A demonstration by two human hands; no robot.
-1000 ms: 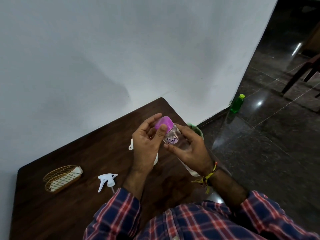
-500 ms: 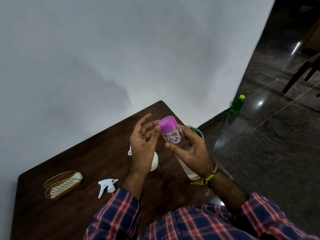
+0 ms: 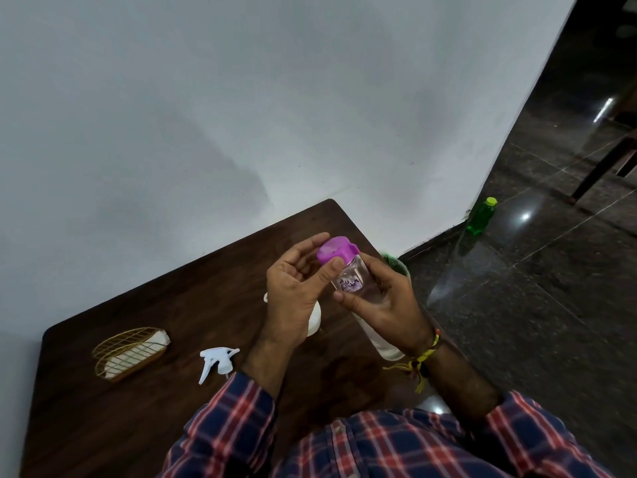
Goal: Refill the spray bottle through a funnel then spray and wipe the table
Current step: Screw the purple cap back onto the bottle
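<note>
Back on the purple flip cap (image 3: 336, 250) since half a second ago, the left hand (image 3: 296, 298) pinches it with thumb and fingers, while the right hand (image 3: 382, 298) grasps the small clear plastic bottle (image 3: 351, 276) above the dark wooden table (image 3: 172, 305) near its far right corner. A white spray trigger head (image 3: 215, 362) and gold wire basket (image 3: 129, 351) lie well apart to the left, with bare tabletop between them.

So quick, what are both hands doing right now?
Left hand: thumb and fingers on the purple cap.
Right hand: holding the small clear bottle.
</note>
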